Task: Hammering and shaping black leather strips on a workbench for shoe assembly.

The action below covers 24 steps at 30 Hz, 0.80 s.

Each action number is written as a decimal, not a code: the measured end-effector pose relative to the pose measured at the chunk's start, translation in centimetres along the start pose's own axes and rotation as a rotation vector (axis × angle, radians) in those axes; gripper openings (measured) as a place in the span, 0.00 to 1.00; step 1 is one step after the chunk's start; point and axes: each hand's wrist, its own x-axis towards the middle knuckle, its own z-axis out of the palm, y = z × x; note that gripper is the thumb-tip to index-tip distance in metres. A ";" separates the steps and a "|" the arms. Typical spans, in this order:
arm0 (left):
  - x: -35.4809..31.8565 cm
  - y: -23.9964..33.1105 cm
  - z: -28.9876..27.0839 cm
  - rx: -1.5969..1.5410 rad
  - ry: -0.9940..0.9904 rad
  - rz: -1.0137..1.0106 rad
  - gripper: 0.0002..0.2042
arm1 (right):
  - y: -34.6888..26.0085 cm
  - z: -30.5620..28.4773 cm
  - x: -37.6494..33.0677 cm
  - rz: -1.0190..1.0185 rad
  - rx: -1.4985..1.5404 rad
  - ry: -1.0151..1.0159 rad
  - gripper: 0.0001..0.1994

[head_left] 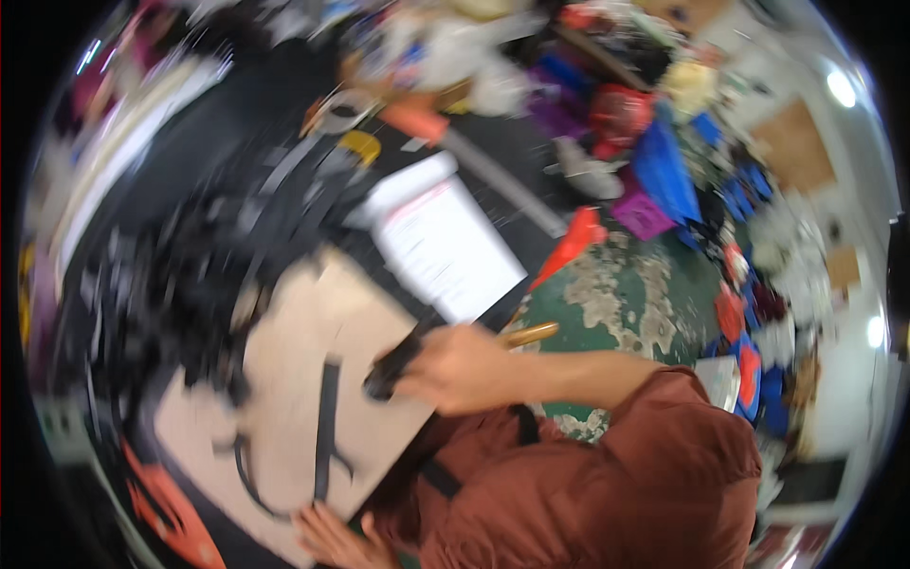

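Observation:
My left hand [336, 539] lies at the near edge of a pale board [284, 332], fingers stretched out beside the lower end of a flat black strip [326, 427]. A thinner curved black strip [245, 469] lies left of it. My right hand [469, 370] is closed over the board's right side, around a dark object [387, 372] blurred by motion; its kind is unclear. Just behind that hand a wooden handle [531, 334] sticks out; whether it belongs to the dark object I cannot tell.
Many black strips [180, 275] are heaped left of the board on a black table. A white printed sheet [450, 247] lies beyond, near a long grey ruler-like bar [502, 180] and tape rolls [343, 112]. Orange-handled scissors [171, 512] lie at lower left. Colourful bags [664, 171] crowd the right.

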 end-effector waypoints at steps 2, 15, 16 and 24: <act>-0.3 -0.1 -0.9 0.015 0.032 -0.033 0.38 | -0.3 2.5 0.5 0.198 0.219 0.032 0.14; 3.3 1.7 -2.6 0.068 0.367 0.117 0.30 | -0.9 3.3 0.2 0.197 0.113 0.129 0.13; 3.6 1.8 -2.5 0.035 0.431 0.128 0.30 | -0.9 3.5 0.3 0.203 0.123 0.120 0.13; -0.4 0.7 -1.9 0.077 0.243 0.044 0.33 | -1.1 3.6 -1.4 0.227 0.126 0.153 0.13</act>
